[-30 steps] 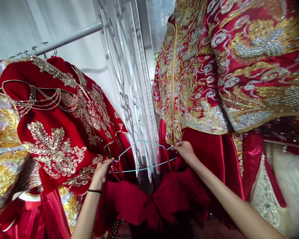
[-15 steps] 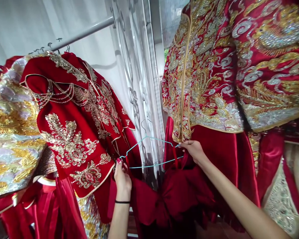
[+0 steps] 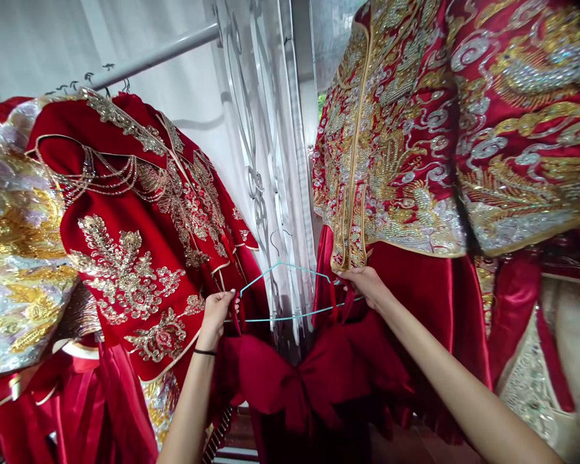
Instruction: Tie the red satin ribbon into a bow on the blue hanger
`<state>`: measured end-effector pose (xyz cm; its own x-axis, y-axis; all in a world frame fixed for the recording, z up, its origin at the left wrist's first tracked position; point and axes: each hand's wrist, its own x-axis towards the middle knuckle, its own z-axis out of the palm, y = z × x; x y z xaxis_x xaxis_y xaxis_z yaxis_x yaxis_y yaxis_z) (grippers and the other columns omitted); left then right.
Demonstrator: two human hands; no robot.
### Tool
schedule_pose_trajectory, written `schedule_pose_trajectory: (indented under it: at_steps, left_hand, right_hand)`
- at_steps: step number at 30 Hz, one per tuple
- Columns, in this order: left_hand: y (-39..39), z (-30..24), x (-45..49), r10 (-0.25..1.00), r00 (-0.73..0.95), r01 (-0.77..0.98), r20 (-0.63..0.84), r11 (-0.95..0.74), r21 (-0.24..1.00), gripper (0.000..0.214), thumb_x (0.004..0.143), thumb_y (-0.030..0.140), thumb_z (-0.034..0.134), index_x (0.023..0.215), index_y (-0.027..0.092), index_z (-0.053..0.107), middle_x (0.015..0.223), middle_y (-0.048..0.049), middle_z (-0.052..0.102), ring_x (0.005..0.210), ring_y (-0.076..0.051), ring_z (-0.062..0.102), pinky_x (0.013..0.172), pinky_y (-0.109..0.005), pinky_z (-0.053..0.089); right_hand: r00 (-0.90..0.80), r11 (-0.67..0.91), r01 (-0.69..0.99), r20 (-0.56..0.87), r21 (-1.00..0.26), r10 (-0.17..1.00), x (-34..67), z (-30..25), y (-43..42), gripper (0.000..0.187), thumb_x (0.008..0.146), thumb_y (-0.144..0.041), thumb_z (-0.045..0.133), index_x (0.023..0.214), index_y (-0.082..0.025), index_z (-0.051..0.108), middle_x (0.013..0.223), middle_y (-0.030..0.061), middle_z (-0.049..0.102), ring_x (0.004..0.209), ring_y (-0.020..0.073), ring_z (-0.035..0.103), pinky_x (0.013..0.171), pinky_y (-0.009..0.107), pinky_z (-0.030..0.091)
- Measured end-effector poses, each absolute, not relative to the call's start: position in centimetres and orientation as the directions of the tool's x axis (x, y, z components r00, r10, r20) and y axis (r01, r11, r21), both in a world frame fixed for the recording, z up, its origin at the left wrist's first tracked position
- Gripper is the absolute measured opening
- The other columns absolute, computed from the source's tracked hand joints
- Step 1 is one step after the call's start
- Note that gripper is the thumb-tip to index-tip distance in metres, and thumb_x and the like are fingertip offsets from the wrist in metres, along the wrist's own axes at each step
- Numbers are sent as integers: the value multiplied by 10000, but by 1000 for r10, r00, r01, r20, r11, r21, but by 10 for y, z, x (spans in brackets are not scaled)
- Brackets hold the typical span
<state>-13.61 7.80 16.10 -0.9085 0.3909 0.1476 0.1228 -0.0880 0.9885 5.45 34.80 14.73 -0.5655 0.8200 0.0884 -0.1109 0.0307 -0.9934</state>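
Note:
A thin light-blue wire hanger (image 3: pixel 290 283) is held level between my two hands, with a dark red satin garment (image 3: pixel 314 380) hanging from it in folds. My left hand (image 3: pixel 216 316) is closed on the hanger's left end and the red loop there; a black band is on that wrist. My right hand (image 3: pixel 367 287) pinches the hanger's right end together with a red strap. The hanger's hook points up in front of the sheer curtain.
A metal rail (image 3: pixel 149 58) at upper left carries red and gold embroidered jackets (image 3: pixel 140 238). A heavily embroidered red and gold jacket (image 3: pixel 415 142) hangs at right over a red skirt. White sheer curtain and a scrolled window grille (image 3: pixel 256 161) stand behind the hanger.
My left hand rose from below the hanger's left end and gripped it again. The hanger and my right hand shifted slightly left; the view moved a little.

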Motion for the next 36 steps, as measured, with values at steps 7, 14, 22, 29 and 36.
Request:
schedule_pose_trajectory:
  at_steps: [7, 14, 22, 29, 36]
  left_hand:
    - [83, 159, -140, 449, -886, 77, 118, -109, 991, 242, 520, 312, 707, 541, 106, 582, 450, 9, 553, 385, -64, 472, 396, -183, 368]
    - [78, 154, -132, 463, -885, 65, 56, 4, 998, 210, 560, 301, 678, 576, 126, 564, 486, -4, 589, 417, -92, 526, 417, -193, 393]
    - [80, 115, -137, 424, -879, 297, 219, 126, 947, 328, 607, 445, 612, 476, 187, 458, 385, 50, 454, 387, -100, 448, 454, -226, 374]
    - [70, 116, -113, 430, -840, 493, 331, 349, 797, 260, 637, 375, 596, 461, 194, 535, 418, 2, 521, 440, -137, 451, 503, -245, 309]
    - [52, 100, -91, 363, -804, 595, 472, 480, 644, 189, 707, 353, 566, 577, 223, 607, 576, -39, 607, 600, -207, 533, 853, -406, 356]
  right_hand:
    - [-612, 224, 3, 175, -975, 772, 36, 165, 335, 234, 658, -207, 571, 431, -155, 554, 358, 1, 506, 331, 84, 394, 361, 220, 257]
    - [-507, 749, 223, 582, -623, 635, 44, 155, 322, 273, 743, -207, 468, 482, -176, 542, 507, 25, 520, 538, 150, 508, 582, 270, 405]
    - [-328, 787, 71, 731, -613, 599, 61, 100, 296, 195, 790, -239, 419, 911, -162, 551, 1074, 136, 512, 604, 150, 543, 667, 336, 474]
    - [-488, 685, 245, 523, -686, 699, 71, 67, 283, 284, 838, -406, 409, 714, -199, 559, 722, 72, 628, 620, 198, 575, 603, 297, 416]
    - [-634, 828, 207, 573, -521, 518, 91, 54, 289, 403, 896, -388, 308, 706, -196, 607, 739, 70, 662, 751, 214, 585, 741, 341, 402]
